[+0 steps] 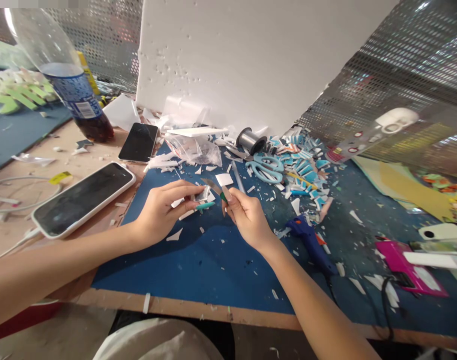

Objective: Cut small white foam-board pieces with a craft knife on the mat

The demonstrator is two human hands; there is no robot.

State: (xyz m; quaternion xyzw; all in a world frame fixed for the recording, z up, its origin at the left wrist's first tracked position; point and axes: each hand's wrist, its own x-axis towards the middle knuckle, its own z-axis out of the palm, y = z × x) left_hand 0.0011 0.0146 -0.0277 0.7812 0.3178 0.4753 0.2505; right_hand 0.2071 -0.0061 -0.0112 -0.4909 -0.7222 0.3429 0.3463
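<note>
Between the thumb and fingers of my left hand (162, 210) is a small whitish piece (203, 194) with a teal strip (205, 205) at its lower side; its exact kind is too small to make out. My right hand (249, 215) is closed around a craft knife (214, 187) with a green handle. The blade points up and left, close to the whitish piece; whether they touch I cannot tell. Just beyond both hands, a white square scrap (224, 179) lies on the blue cutting mat (198, 272).
Light-blue scissors (266, 169) and a wire spool (252, 141) lie beyond my hands, beside heaped blue-white scraps (307, 172). A blue glue gun (311, 245) is at right. Two phones (85, 200) (138, 142) and a cola bottle (72, 95) are at left. A white foam board (232, 60) stands behind.
</note>
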